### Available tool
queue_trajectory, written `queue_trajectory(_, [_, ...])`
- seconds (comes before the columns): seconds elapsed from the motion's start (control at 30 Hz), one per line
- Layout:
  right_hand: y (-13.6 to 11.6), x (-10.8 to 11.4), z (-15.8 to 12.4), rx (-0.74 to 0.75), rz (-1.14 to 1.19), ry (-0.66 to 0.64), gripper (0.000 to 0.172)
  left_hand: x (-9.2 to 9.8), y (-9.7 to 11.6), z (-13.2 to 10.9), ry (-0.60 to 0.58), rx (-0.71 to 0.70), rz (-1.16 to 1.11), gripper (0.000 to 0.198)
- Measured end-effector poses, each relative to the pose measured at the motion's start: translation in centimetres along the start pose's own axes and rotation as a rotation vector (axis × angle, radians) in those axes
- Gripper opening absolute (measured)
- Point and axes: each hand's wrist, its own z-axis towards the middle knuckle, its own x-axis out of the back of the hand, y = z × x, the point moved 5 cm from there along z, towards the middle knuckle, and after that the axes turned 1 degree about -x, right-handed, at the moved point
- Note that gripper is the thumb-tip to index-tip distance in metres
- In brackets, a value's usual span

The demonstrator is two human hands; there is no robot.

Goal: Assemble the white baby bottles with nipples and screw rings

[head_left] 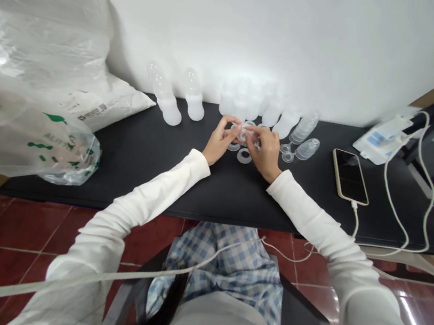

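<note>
My left hand and my right hand meet at the middle of a black table. Both pinch a small clear silicone ring piece between their fingertips. A white silicone ring lies flat on the table just below the hands, and another ring sits beside my left hand. A row of translucent silicone bottles stands behind the hands against the white wall. Two more bottles stand further left.
A phone on a white cable lies at the right. A white power adapter pack sits beyond it. Large plastic bags pile up at the left. Clear funnel-shaped parts lie right of my hands.
</note>
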Motion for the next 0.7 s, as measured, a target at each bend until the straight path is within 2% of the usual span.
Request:
queue_trajectory(0.2, [0.5,-0.3,-0.5,-0.095,0.039,0.088,0.038,-0.4,0.0,-1.2,-0.122,-0.026,-0.021,0.055])
queue_trajectory(0.47, [-0.4,-0.5,-1.2,-0.073,0.107,-0.131,0.038,-0.3,-1.1,-1.6,-0.047,-0.033,0.013,0.054])
queue_trajectory(0.7, [-0.5,-0.9,-1.5,-0.132,0.179,-0.199,0.034,-0.5,-1.6,-1.7,-0.043,-0.065,0.030,0.053])
